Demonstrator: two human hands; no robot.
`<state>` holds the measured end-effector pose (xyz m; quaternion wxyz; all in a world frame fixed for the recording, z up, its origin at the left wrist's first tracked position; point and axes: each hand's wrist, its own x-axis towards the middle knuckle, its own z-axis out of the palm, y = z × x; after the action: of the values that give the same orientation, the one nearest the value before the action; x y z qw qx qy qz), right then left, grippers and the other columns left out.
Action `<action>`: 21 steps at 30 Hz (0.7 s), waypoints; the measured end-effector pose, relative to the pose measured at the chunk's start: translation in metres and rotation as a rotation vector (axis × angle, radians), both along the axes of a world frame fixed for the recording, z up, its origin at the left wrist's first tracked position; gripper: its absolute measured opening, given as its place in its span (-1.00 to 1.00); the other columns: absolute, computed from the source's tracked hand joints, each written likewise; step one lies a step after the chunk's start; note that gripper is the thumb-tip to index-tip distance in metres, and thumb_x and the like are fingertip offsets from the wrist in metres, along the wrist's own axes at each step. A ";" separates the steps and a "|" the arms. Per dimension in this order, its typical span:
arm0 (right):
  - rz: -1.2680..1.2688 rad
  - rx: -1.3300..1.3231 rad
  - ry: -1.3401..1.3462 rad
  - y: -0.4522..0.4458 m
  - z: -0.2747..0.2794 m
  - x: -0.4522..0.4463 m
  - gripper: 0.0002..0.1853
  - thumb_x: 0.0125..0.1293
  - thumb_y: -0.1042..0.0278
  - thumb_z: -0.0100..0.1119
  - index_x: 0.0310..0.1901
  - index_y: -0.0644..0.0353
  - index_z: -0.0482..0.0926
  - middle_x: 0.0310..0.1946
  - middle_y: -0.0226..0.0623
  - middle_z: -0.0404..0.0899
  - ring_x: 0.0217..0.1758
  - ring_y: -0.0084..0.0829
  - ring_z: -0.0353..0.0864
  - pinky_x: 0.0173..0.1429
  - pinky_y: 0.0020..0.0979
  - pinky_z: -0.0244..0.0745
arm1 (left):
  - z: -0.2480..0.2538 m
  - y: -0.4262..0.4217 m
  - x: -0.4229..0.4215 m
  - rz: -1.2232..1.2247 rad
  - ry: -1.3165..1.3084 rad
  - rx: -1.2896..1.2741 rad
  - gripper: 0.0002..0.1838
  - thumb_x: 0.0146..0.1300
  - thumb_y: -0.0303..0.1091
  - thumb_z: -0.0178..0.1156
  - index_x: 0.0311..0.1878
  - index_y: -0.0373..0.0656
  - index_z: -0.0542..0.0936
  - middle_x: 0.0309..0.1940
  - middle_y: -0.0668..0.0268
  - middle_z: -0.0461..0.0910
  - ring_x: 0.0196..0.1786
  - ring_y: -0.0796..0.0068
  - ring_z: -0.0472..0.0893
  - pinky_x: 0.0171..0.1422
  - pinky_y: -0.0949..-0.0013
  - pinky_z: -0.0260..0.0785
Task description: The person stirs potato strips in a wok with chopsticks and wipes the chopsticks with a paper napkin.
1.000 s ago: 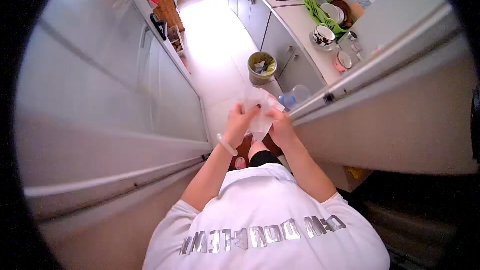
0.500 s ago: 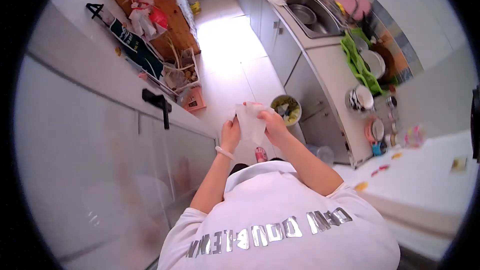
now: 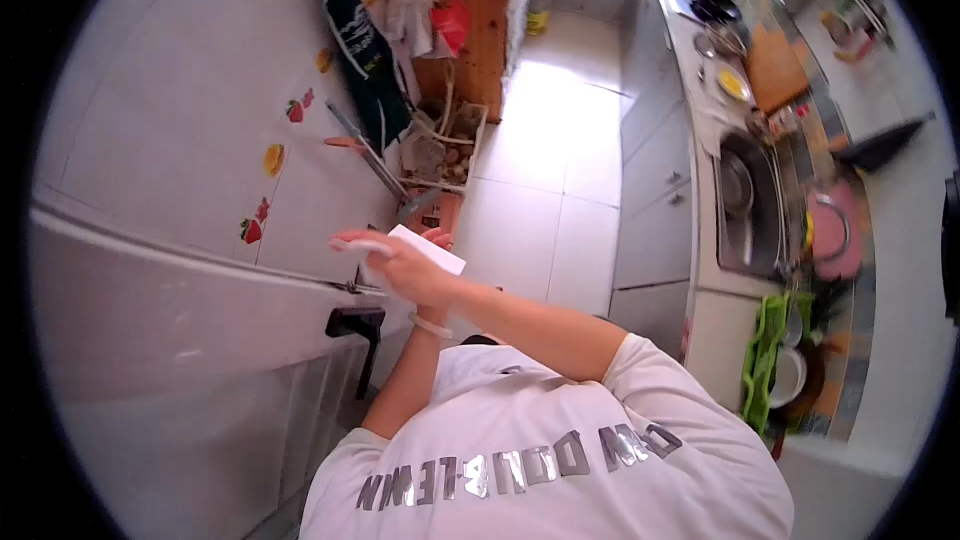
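My right hand [image 3: 412, 272] reaches across to the left, in front of my left wrist. White paper tissue shows at its fingers. My left hand [image 3: 441, 239] is mostly hidden behind it; a few fingertips show beyond a flat white tissue [image 3: 432, 250], which lies against them. A pale bracelet [image 3: 431, 326] circles my left wrist. Both hands are near the tiled wall, above and beyond the black door handle [image 3: 357, 324]. Where the tissue in one hand ends and the other begins is hard to make out.
A white crate [image 3: 474, 145] stands by the wall beneath hanging plastic bags [image 3: 425, 10] and a dark green apron-like cloth [image 3: 362, 60]. On the right, a counter holds a sink [image 3: 735, 230], a green dish rack [image 3: 763, 360] and a yellow plate [image 3: 733, 85]. Grey cabinets [image 3: 655, 230] line the floor.
Both hands have moved left, and my right arm now crosses over my left. The tissue, spread between both hands before, appears folded or turned. My view has swung left toward the wall.
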<state>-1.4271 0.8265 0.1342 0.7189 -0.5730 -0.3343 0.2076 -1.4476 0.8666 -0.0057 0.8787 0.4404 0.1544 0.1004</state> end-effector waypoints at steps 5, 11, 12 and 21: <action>0.414 -0.005 0.079 0.025 0.024 0.020 -0.51 0.24 0.71 -0.22 0.19 0.19 0.44 0.16 -0.25 0.50 0.31 -0.32 0.36 0.41 -0.43 0.11 | 0.028 0.010 0.023 0.186 0.269 0.406 -0.42 0.41 0.12 -0.07 0.16 -0.24 0.46 0.03 0.17 0.59 0.06 0.35 0.53 0.23 0.37 0.27; 0.517 -0.037 -0.048 0.020 0.037 0.039 -0.65 0.23 0.65 -0.16 0.02 0.26 0.50 -0.10 -0.09 0.60 0.02 -0.15 0.54 0.15 -0.29 0.35 | 0.023 0.015 0.018 0.273 0.804 0.879 -0.34 0.38 0.26 -0.13 0.03 -0.21 0.57 0.00 0.07 0.59 0.11 0.12 0.49 0.25 0.26 0.23; 0.606 -0.096 -0.001 0.016 0.045 0.045 -0.65 0.22 0.65 -0.16 0.02 0.26 0.49 -0.06 -0.11 0.59 0.05 -0.16 0.52 0.18 -0.31 0.33 | 0.040 0.008 0.020 0.379 0.857 0.854 -0.32 0.36 0.28 -0.11 -0.04 -0.23 0.59 -0.03 0.04 0.58 0.05 0.13 0.50 0.19 0.24 0.25; 0.801 0.160 0.038 -0.067 0.023 0.079 -0.46 0.12 0.69 -0.25 0.18 0.16 0.37 0.05 -0.20 0.51 0.23 -0.28 0.43 0.35 -0.40 0.23 | 0.031 -0.075 0.077 0.861 0.680 0.296 -0.48 0.36 0.08 0.06 0.04 -0.25 0.48 -0.07 0.23 0.52 0.02 0.33 0.48 0.16 0.29 0.27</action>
<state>-1.3479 0.7598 0.1568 0.6295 -0.3358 -0.5326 0.4553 -1.3705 0.7916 0.0249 0.5884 0.4635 0.5786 0.3229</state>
